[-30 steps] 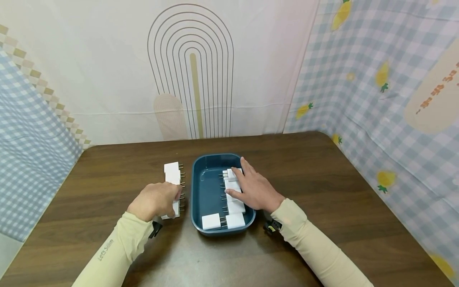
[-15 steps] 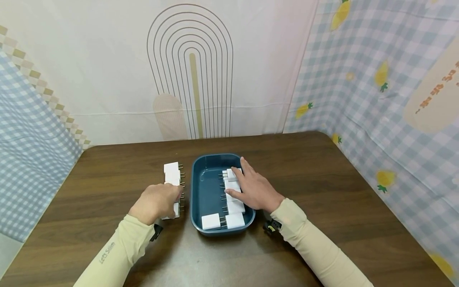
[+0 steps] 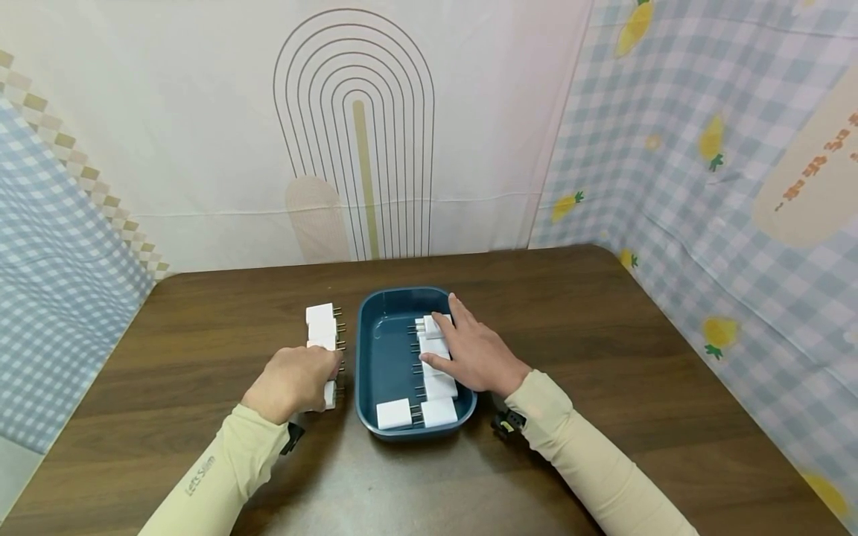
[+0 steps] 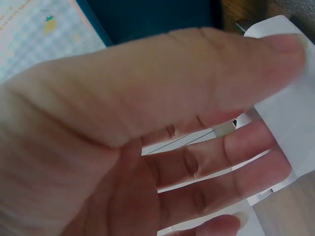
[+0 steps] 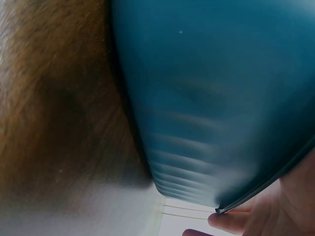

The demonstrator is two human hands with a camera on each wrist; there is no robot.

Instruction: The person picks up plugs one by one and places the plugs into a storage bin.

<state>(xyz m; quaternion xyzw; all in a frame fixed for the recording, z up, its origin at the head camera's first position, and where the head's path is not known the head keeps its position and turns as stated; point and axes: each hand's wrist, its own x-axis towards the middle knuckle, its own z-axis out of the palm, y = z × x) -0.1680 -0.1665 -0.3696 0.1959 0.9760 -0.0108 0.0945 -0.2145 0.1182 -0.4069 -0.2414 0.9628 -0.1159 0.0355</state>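
In the head view a line of white plug chargers (image 3: pixel 322 324) lies on the table left of the tray, metal prongs facing right. My left hand (image 3: pixel 291 381) is over the near part of this line and covers some chargers. The left wrist view shows its thumb and fingers pinching a white charger (image 4: pixel 290 108). Inside the dark teal tray (image 3: pixel 385 357) several white chargers (image 3: pixel 439 385) stand in a row along the right side. My right hand (image 3: pixel 479 350) reaches over the tray's right rim, its fingers spread and resting on that row.
At the tray's near end another charger (image 3: pixel 394 414) lies with its prongs pointing right, towards the row. The brown wooden table (image 3: pixel 637 372) extends on both sides of the tray. Behind it hangs a patterned cloth (image 3: pixel 221 134).
My left hand has shifted very slightly towards the table's front. The right hand, the tray and the chargers in it stay where they were.
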